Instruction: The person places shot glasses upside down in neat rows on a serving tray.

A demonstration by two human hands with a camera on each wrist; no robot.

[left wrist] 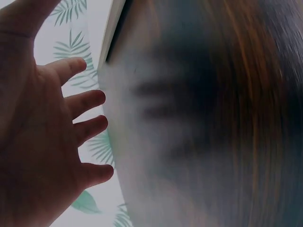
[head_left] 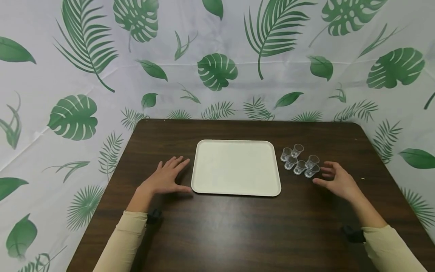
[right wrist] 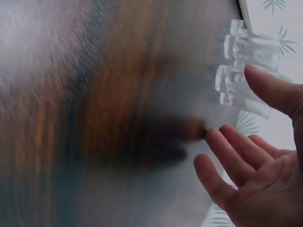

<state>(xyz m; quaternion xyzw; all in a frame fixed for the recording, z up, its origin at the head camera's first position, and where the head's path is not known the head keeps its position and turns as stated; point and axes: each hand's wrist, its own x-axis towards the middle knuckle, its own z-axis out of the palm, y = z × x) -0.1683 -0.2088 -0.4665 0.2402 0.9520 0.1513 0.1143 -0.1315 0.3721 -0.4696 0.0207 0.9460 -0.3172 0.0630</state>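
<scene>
A cream rectangular tray (head_left: pixel 236 168) lies flat on the dark wooden table. Several small clear glasses (head_left: pixel 300 166) stand upright in a loose cluster to its right. My left hand (head_left: pixel 166 177) is at the tray's left side with fingers spread, its thumb tip close to the near left corner; whether it touches cannot be told. Just right of the glasses is my right hand (head_left: pixel 338 181), fingers loosely bent and thumb apart, holding nothing. In the right wrist view, glasses (right wrist: pixel 246 85) appear beyond the thumb, with a visible gap to the fingers.
The dark brown table (head_left: pixel 238 234) has rounded far corners. Behind and beside it hangs a white cloth (head_left: pixel 183 83) printed with green leaves. Dark bands (head_left: pixel 353 234) sit at both wrists, next to the beige sleeves (head_left: pixel 391 249).
</scene>
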